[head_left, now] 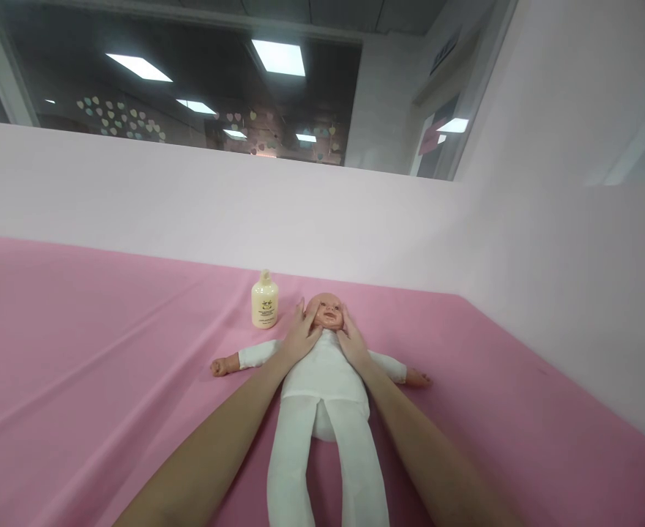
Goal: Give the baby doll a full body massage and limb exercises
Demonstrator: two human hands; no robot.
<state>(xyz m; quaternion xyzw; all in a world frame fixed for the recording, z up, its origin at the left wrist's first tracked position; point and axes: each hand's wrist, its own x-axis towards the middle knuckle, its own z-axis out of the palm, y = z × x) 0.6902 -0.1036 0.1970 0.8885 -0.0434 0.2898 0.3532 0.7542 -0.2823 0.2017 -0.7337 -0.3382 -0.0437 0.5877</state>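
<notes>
A baby doll (325,373) in a white body suit lies on its back on the pink cloth, head away from me and arms spread to both sides. My left hand (301,334) lies along the left side of the doll's head (327,310), its fingers stretched out and touching the cheek. On the opposite cheek rests my right hand (353,339), also with straight fingers. Both palms are turned down and inward, near the doll's neck and shoulders. Neither hand grips anything. The undersides of my fingers are hidden.
A cream-coloured bottle (265,304) stands upright to the left of the doll's head. Wrinkled pink cloth (135,351) covers the surface. A white wall (217,197) with a window (201,88) rises behind it, and another white wall (575,256) bounds the right side.
</notes>
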